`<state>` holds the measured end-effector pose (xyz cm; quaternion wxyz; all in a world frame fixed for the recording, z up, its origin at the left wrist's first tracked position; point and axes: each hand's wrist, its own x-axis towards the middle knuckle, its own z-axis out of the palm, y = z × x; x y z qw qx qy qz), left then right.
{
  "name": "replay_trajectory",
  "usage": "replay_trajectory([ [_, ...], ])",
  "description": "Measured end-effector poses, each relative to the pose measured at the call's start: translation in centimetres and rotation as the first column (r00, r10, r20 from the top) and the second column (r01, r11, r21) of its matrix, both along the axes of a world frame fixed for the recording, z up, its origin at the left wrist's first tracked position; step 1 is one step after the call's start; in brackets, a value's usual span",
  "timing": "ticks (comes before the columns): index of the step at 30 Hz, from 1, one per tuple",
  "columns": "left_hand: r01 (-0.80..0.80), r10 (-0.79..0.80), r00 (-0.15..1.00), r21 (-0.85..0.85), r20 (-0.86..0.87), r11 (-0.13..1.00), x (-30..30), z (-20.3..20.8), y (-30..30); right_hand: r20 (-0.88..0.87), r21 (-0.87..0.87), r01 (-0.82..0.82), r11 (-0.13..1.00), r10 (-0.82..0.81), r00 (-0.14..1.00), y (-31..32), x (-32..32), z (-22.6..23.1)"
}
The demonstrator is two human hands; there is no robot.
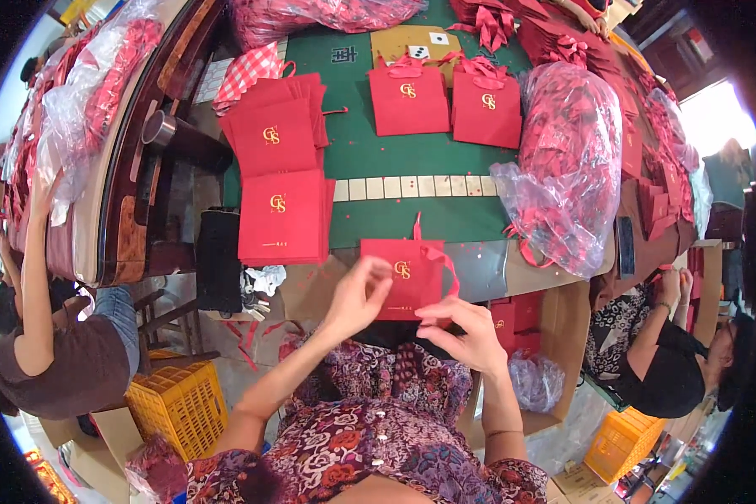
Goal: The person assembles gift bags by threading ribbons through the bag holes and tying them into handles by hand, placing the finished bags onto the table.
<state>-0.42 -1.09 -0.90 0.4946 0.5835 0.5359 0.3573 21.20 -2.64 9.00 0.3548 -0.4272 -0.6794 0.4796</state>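
A red paper bag (pixel 415 291) with a gold emblem lies in front of me at the near edge of the table. One of its red ribbons (pixel 450 267) loops down its right side toward my right hand; another stands up from its top edge. My left hand (pixel 363 292) is over the bag's left side, thumb and fingers apart, with nothing visible between them. By the lower right corner is my right hand (pixel 466 329), its thumb and forefinger apart. Whether its other fingers touch the ribbon is hidden.
Stacks of red bags (pixel 281 214) stand on the left of the green tabletop (pixel 378 160). Two ribboned bags (pixel 409 101) lie farther back. A plastic sack of red ribbons (pixel 569 160) sits at right. Below are a cardboard box (pixel 561 336) and yellow crates (pixel 179 407). Other people work at both sides.
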Motion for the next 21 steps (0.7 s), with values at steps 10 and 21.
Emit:
replay_trajectory([
  [10,0.130,0.008,0.827,0.206,-0.562,0.970,-0.4,0.8,3.3,0.201,0.077,0.226,0.971,-0.237,0.950,2.7,-4.3,-6.7],
  [21,0.140,0.012,0.872,0.273,-0.489,0.952,-0.4,1.5,3.2,0.268,-0.021,0.442,0.897,-0.421,0.866,3.8,-6.3,-9.0],
])
